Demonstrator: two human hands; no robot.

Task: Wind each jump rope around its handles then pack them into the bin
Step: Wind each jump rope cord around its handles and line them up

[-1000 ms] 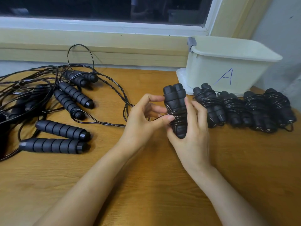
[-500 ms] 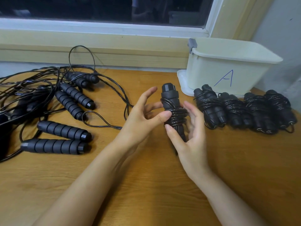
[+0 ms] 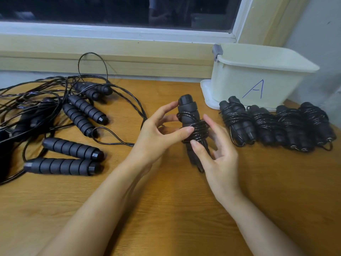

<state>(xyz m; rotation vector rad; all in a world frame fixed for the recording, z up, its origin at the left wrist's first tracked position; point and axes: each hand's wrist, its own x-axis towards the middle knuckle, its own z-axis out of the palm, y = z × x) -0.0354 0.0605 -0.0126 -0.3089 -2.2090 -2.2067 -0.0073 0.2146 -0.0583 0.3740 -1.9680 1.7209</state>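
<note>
A wooden bench [image 3: 166,209] runs under a dark window [image 3: 110,8], with a white bin [image 3: 230,84] at the back right. The jump rope bundle [image 3: 190,115] is held upright over the bench, near the bin. My left hand [image 3: 158,133] pinches its wrapped cord [image 3: 199,127]; my right hand [image 3: 219,157] grips low down. The foam looks soft and light and the thin cord springy, so I would squeeze over the wraps.

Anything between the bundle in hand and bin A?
Four wound bundles lie in a row on the table right in front of the bin, between it and the held bundle. Over them the way to the rim looks clear; whether the top is open I cannot tell.
</note>
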